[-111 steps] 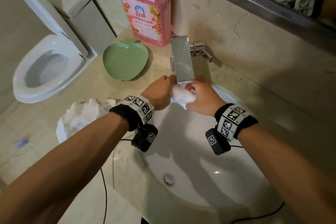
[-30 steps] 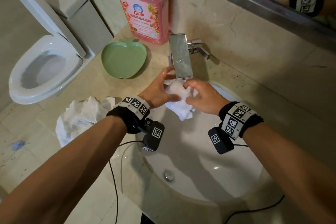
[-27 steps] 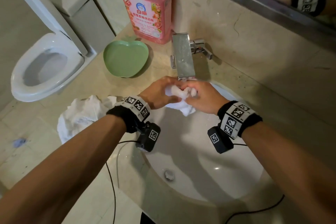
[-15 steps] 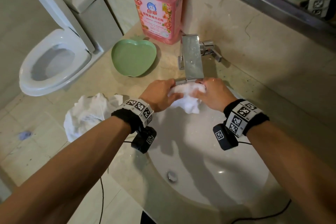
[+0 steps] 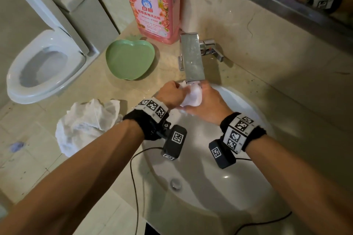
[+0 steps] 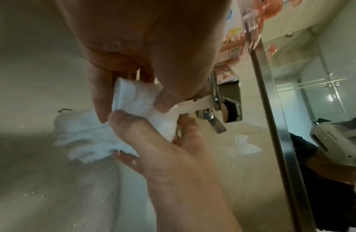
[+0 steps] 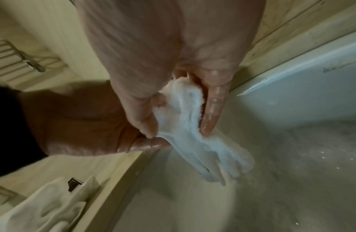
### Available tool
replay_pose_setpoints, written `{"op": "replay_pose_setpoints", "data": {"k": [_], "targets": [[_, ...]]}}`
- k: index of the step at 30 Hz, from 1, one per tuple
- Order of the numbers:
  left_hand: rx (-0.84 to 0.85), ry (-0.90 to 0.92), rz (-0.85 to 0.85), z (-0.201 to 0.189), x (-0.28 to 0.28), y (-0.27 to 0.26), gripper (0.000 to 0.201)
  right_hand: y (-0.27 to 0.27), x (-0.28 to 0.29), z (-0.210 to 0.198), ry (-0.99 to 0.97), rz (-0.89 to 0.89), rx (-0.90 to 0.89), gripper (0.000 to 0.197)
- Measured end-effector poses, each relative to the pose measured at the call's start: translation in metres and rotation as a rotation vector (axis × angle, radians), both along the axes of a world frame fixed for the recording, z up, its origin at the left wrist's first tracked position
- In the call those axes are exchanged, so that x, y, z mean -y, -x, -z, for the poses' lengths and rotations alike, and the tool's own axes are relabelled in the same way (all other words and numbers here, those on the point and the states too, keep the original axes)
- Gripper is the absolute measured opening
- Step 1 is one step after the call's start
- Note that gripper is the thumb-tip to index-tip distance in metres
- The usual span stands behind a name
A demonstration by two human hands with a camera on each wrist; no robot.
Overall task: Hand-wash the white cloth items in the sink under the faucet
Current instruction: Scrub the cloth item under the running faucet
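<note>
Both hands, the left hand and the right hand, pinch one wet white cloth between them, fingers curled round it, right under the faucet over the sink. More white cloth lies crumpled on the bench, left of the faucet.

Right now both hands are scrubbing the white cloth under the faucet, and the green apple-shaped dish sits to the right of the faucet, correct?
Not quite: the head view shows the green dish left of the faucet, beside the pink bottle. Both the left hand and right hand do grip the white cloth under it.
</note>
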State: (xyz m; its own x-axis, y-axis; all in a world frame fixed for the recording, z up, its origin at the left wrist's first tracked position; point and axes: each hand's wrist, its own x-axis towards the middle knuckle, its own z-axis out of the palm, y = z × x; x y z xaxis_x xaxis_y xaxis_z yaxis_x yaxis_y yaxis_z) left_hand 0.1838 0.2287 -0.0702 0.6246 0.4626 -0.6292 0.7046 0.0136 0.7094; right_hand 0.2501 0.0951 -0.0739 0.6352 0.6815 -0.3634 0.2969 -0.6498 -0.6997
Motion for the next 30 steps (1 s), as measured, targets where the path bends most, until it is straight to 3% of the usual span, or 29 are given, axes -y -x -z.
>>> {"op": "replay_pose_setpoints", "data": {"k": [2,4,6,8,12,14,17,21,24,28,30], "targets": [[0.051,0.108,-0.053,-0.004,0.004,0.001,0.032,-0.002,-0.006,0.005,-0.003,-0.018,0.002,0.092],[0.097,0.137,-0.053,-0.006,0.004,0.004,0.031,-0.006,-0.01,0.008,-0.01,0.0,-0.009,0.075],[0.137,0.074,0.031,-0.008,-0.001,0.008,0.022,-0.013,-0.011,0.008,-0.055,0.077,-0.054,0.06],[0.163,-0.003,0.169,-0.005,-0.01,0.012,0.023,-0.021,-0.009,0.007,-0.087,0.11,-0.102,0.059],[0.127,-0.174,0.51,0.008,-0.022,0.013,0.077,-0.029,-0.001,0.003,-0.112,0.101,-0.191,0.063],[0.12,-0.126,0.552,0.013,-0.021,0.008,0.084,-0.028,0.003,0.001,-0.169,0.13,-0.233,0.059],[0.05,-0.109,0.552,0.022,-0.015,-0.002,0.07,-0.031,0.009,-0.004,-0.227,0.118,-0.219,0.05],[0.026,-0.408,0.593,0.026,-0.009,-0.011,0.045,-0.041,0.024,-0.011,-0.205,0.058,-0.43,0.05],[0.093,-0.586,0.685,0.019,-0.01,-0.01,0.039,-0.043,0.026,-0.008,-0.122,0.137,-0.59,0.045],[0.123,-0.787,0.848,0.008,-0.005,-0.014,0.035,-0.038,0.007,0.0,0.06,0.106,-0.517,0.074],[0.056,-0.859,0.911,0.004,-0.003,-0.017,0.03,-0.033,-0.002,0.005,0.132,-0.04,-0.368,0.056]]}}
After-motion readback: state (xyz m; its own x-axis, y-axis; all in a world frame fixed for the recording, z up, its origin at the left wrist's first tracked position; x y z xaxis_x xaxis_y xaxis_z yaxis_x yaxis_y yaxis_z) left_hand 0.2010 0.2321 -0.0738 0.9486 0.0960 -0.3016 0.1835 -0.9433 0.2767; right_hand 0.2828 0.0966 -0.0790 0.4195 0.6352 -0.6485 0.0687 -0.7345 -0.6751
